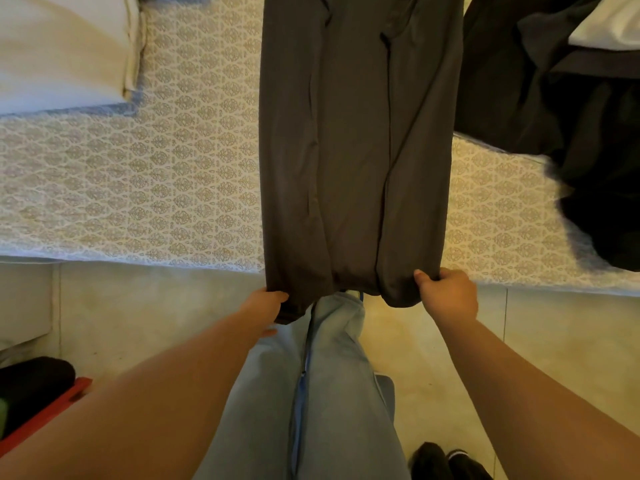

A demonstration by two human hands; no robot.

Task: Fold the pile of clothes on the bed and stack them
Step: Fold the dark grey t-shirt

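The left hand (pixel 265 304) is pinching the near left corner of a long dark grey soft-fabric garment (pixel 356 150); the right hand (pixel 446 294) is clamping its near right corner, thumb on top. Beyond the fingers it is lying lengthwise across the patterned cream bedspread (pixel 156 185), already narrowed. Farther right, a heap of black clothes (pixel 571 116) is waiting, so most folding seems left.

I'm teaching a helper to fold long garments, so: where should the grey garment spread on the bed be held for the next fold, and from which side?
Probably by the two corners of its near end, from the foot-side edge of the bed. The grey garment lies lengthwise away from the person, its near end overhanging the edge. The left hand and right hand already pinch those corners.
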